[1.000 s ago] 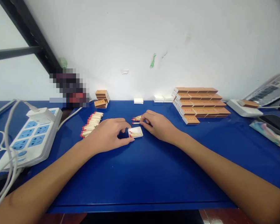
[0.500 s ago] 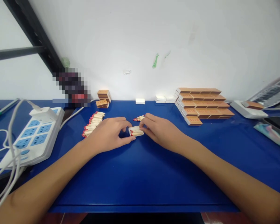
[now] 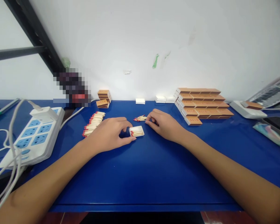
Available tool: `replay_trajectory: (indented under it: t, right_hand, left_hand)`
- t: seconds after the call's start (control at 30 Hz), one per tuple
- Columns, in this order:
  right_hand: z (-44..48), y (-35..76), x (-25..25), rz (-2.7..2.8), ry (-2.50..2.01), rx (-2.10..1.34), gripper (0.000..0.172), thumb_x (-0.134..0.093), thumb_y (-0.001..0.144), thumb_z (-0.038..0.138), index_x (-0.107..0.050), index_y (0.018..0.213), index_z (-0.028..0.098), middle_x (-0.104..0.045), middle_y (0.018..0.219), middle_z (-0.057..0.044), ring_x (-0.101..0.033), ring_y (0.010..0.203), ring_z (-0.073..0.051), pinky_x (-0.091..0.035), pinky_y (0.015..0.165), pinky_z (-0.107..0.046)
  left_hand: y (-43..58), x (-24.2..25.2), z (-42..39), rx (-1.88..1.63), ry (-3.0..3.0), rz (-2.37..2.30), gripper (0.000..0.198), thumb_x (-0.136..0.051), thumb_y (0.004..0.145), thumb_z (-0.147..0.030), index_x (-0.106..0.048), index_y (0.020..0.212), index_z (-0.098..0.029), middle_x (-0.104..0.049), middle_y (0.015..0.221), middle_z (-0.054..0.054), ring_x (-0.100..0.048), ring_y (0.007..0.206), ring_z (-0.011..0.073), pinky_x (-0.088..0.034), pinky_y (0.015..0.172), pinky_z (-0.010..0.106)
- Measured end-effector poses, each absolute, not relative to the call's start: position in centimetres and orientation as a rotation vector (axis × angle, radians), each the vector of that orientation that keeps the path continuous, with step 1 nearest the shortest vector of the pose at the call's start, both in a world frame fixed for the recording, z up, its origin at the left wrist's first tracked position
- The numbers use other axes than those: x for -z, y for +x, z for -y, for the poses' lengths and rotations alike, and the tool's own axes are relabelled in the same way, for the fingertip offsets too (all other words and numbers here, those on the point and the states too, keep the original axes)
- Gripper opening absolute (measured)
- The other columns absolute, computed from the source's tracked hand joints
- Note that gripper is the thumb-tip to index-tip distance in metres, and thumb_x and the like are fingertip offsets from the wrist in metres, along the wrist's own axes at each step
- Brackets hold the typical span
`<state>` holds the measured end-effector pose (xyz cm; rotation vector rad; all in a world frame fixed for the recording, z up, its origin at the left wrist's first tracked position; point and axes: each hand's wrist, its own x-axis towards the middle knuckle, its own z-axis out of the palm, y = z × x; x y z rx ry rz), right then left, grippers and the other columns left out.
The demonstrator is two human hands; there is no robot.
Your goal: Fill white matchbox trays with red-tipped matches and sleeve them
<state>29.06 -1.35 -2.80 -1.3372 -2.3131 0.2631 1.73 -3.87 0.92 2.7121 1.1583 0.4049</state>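
My left hand (image 3: 113, 132) grips the left end of a small white matchbox tray (image 3: 140, 128) between thumb and fingers. Inside the tray, several red-tipped matches (image 3: 137, 133) lie along its near side, heads to the left. Just behind the tray is a small loose pile of matches (image 3: 139, 118). At the right end of that pile, my right hand (image 3: 162, 123) has its thumb and forefinger pinched on a match end; how many it holds is hard to see. A larger heap of matches (image 3: 95, 121) lies beyond my left hand, partly covered by it.
Orange-brown matchboxes (image 3: 205, 104) stand stacked in steps at the back right, with a smaller stack (image 3: 104, 96) at the back left. White trays (image 3: 140, 101) line the wall. A power strip (image 3: 37, 133) with cables is at left, a phone (image 3: 278, 124) at right.
My right hand has moved from the tray up and right to the small match pile. My left hand stays on the tray.
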Motion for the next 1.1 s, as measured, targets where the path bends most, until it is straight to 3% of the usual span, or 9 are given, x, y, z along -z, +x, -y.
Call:
replay_trajectory:
  t: [0.13,0.33,0.5,1.1]
  right_hand:
    - [1.3,28.6,2.9,2.275,-1.325,-0.273,0.007,-0.060,0.100,0.025,-0.061,0.106,0.021,-0.061,0.096,-0.004,-0.054,0.073,-0.017,-0.038,0.068,-0.030]
    - [1.1,28.7,3.2,2.302,-1.303,-0.240,0.010,-0.059,0.102,0.027,-0.060,0.095,0.021,-0.061,0.095,-0.004,-0.053,0.074,-0.016,-0.037,0.067,-0.029]
    - [1.1,28.8,3.2,2.282,-1.316,-0.235,0.008,-0.061,0.102,0.029,-0.060,0.105,0.021,-0.061,0.095,-0.004,-0.054,0.074,-0.017,-0.037,0.067,-0.030]
    - [1.9,28.9,1.9,2.376,-1.427,-0.228,0.007,-0.057,0.104,0.025,-0.061,0.100,0.021,-0.062,0.102,-0.006,-0.057,0.081,-0.019,-0.043,0.074,-0.031]
  left_hand:
    - [1.7,-0.9,3.9,-0.401,2.713,-1.154,0.031,-0.072,0.094,-0.048,-0.075,0.109,-0.022,-0.070,0.091,0.002,-0.066,0.082,0.0196,-0.045,0.070,0.032]
    - [1.7,-0.8,3.8,-0.397,2.715,-1.161,0.030,-0.072,0.093,-0.047,-0.075,0.109,-0.022,-0.069,0.090,0.002,-0.066,0.082,0.0193,-0.044,0.070,0.031]
    - [1.7,-0.7,3.8,-0.402,2.721,-1.156,0.031,-0.072,0.094,-0.048,-0.075,0.109,-0.022,-0.069,0.090,0.001,-0.065,0.081,0.0187,-0.044,0.070,0.031]
    - [1.8,-0.9,3.9,-0.403,2.728,-1.154,0.030,-0.072,0.093,-0.047,-0.076,0.109,-0.022,-0.069,0.090,0.002,-0.065,0.080,0.0188,-0.043,0.068,0.031]
